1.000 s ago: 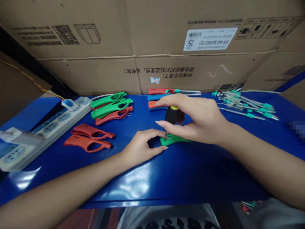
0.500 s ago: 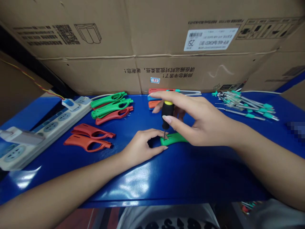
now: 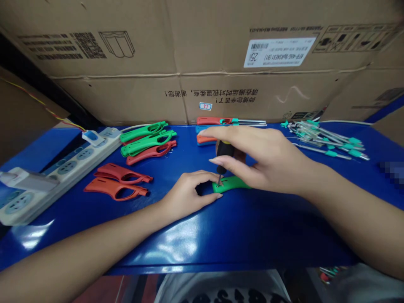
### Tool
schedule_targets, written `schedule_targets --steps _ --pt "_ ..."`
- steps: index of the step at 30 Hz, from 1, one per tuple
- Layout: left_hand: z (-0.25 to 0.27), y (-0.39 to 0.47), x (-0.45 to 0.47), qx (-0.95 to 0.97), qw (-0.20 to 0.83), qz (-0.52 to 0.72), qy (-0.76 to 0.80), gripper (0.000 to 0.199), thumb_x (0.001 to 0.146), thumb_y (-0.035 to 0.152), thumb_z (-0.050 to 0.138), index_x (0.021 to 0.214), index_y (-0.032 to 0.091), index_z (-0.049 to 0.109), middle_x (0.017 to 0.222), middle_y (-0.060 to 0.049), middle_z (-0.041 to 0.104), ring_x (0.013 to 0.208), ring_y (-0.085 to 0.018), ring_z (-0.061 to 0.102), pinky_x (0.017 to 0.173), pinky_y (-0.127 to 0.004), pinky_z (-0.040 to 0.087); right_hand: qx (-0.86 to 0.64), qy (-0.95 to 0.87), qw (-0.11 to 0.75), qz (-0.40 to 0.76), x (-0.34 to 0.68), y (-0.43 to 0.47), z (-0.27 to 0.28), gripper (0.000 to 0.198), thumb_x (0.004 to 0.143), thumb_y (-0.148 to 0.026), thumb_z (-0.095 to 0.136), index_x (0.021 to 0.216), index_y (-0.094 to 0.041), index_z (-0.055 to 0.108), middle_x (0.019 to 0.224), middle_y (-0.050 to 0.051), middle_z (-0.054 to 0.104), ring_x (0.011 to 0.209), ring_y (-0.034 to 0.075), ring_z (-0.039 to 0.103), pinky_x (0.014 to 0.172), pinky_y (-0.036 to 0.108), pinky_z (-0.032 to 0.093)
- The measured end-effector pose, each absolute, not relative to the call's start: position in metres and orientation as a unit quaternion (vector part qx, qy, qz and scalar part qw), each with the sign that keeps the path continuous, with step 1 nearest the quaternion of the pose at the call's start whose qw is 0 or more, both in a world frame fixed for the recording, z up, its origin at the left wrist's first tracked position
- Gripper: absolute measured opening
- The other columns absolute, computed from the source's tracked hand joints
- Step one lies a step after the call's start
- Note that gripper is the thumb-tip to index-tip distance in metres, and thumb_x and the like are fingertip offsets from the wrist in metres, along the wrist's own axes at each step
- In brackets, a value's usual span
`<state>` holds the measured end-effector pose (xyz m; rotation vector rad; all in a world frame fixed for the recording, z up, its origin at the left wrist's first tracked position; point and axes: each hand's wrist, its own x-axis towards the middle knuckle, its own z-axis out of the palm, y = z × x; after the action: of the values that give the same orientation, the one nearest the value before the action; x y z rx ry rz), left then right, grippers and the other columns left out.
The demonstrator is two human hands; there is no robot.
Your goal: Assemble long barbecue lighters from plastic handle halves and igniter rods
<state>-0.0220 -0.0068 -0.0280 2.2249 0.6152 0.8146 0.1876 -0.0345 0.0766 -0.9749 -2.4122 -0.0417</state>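
My right hand (image 3: 261, 160) is closed around the black handle of a screwdriver (image 3: 224, 153), which leans a little to the right. Its thin shaft meets the left end of a green lighter handle (image 3: 233, 183) lying on the blue table. With thumb and fingertips, my left hand (image 3: 189, 193) pinches that same left end of the handle. The right part of the green handle is hidden under my right hand. Behind my right hand lie several lighters with metal tubes, a red one (image 3: 210, 120) on the far side.
Green and red casing halves (image 3: 139, 145) lie stacked at the back left, with orange-red halves (image 3: 107, 187) nearer. A white power strip (image 3: 63, 172) runs along the left. Metal tubes with teal ends (image 3: 328, 136) are heaped at the back right. A cardboard box (image 3: 142, 97) stands behind.
My right hand has lowered slightly and turned at the wrist, with its index finger and the screwdriver handle further down. The left hand and the green lighter handle look unmoved.
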Motion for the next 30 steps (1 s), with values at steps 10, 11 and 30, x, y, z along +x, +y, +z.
schedule_targets --steps 10,11,30 --pt "-0.0273 -0.0075 -0.0215 0.855 0.332 0.319 0.238 0.021 0.081 0.020 0.080 0.101 0.018 0.072 0.103 -0.004 0.078 0.095 -0.018 0.074 0.093 -0.030 0.057 -0.379 -0.881 0.280 -0.036 0.1839 -0.0380 0.0789 0.040 0.104 -0.038 0.043 0.135 -0.019 0.060 0.120 0.009 0.072 0.101 0.020 0.070 0.083 0.031 0.055" --pt "-0.0276 -0.0075 -0.0214 0.856 0.330 0.320 0.236 0.021 0.081 0.020 0.080 0.101 0.019 0.071 0.102 -0.003 0.078 0.094 -0.018 0.074 0.093 -0.030 0.057 -0.392 -0.877 0.272 -0.056 0.1844 -0.0375 0.0788 0.040 0.102 -0.044 0.047 0.129 -0.019 0.064 0.113 0.009 0.075 0.097 0.021 0.071 0.080 0.031 0.055" --pt "-0.0266 -0.0074 -0.0219 0.853 0.348 0.298 0.249 0.020 0.083 0.022 0.078 0.101 0.020 0.070 0.103 -0.003 0.077 0.096 -0.019 0.073 0.093 -0.032 0.056 -0.366 -0.888 0.271 0.059 0.1882 -0.0383 0.0818 0.045 0.104 -0.026 0.039 0.148 -0.025 0.046 0.126 0.004 0.069 0.095 0.016 0.069 0.080 0.030 0.056"
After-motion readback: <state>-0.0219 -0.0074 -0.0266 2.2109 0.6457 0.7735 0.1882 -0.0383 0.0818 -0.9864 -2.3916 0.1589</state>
